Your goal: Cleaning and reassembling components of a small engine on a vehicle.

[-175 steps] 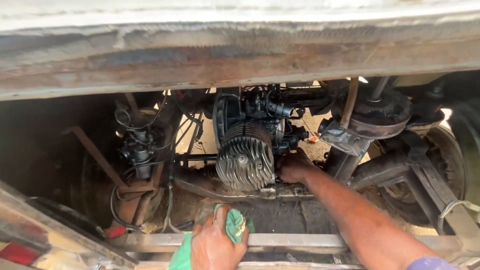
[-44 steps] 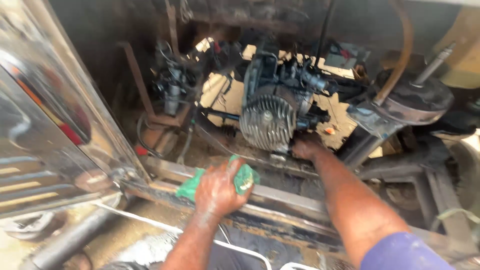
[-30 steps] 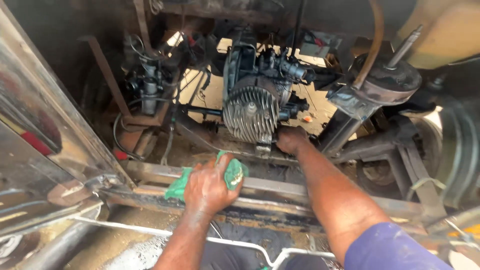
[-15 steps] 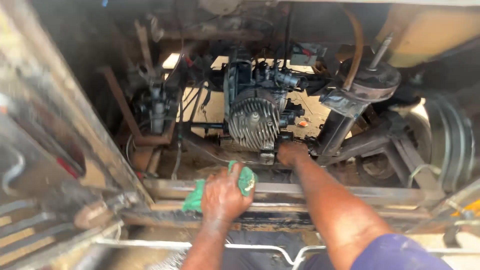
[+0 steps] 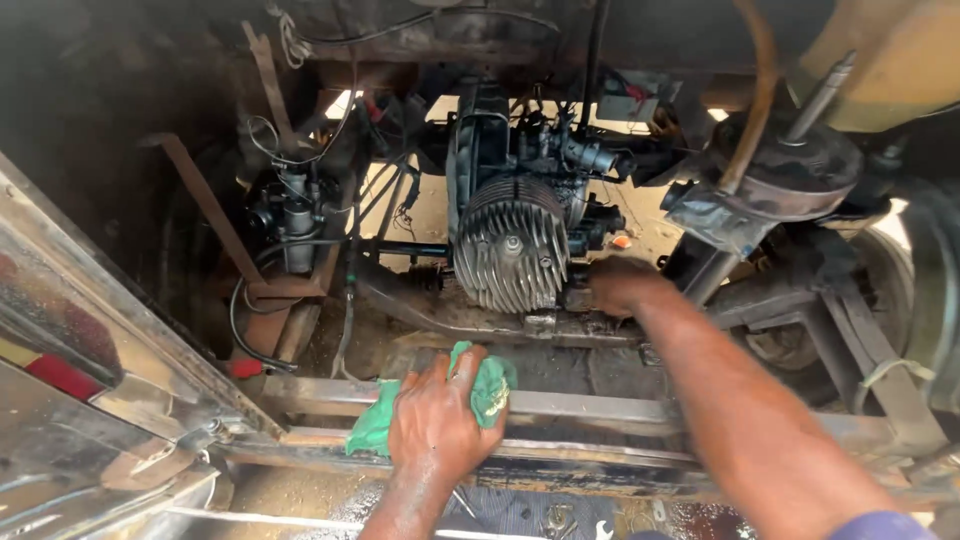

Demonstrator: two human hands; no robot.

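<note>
Fingers [image 5: 462, 368] still pressing green rag [image 5: 488, 385], unmoved

We have one view only, from the head camera, looking down and forward into an open engine bay from just above the rear frame rail [image 5: 600, 408]. It sits close: our forearms enter from the bottom edge. The finned engine cylinder [image 5: 510, 243] lies near centre, a shiny metal panel [image 5: 90, 330] fills the lower left, a wheel [image 5: 935, 290] the right edge.

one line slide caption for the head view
Left hand presses a green rag on a metal rail; right hand reaches beside the finned engine.
</note>
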